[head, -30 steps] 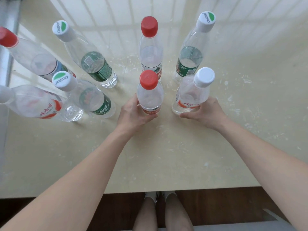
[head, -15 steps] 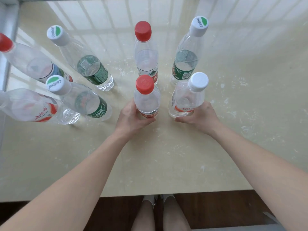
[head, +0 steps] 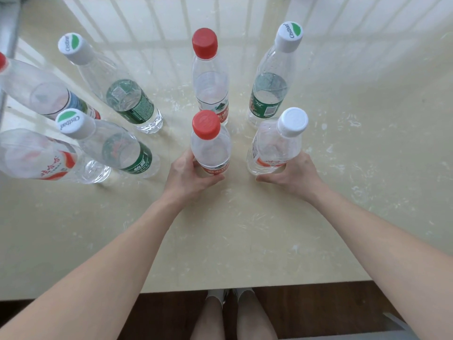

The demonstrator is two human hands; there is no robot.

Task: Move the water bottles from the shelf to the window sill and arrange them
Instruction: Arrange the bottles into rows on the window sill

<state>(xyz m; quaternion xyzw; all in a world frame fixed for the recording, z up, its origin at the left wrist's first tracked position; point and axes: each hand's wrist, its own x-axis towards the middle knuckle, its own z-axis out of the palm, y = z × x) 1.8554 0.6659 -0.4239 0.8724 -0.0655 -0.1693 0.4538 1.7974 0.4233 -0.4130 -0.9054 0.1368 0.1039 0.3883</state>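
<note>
A big flat window sill [head: 269, 241] fills most of the view. It is pale cream and smooth, and it shines. Little white marks and scratches are spread over it, most of them on the right side. Long pale stripes [head: 152, 33] of light lie across the far part of it, like the look of bars in a mirror. At the top left, a grey metal window frame [head: 9, 33] runs along the edge. The light is soft and bright, like daytime. Below the near edge of the sill there is a dark brown wooden floor [head: 306, 312]. A grey strip [head: 402, 327] shows in the bottom right corner.
</note>
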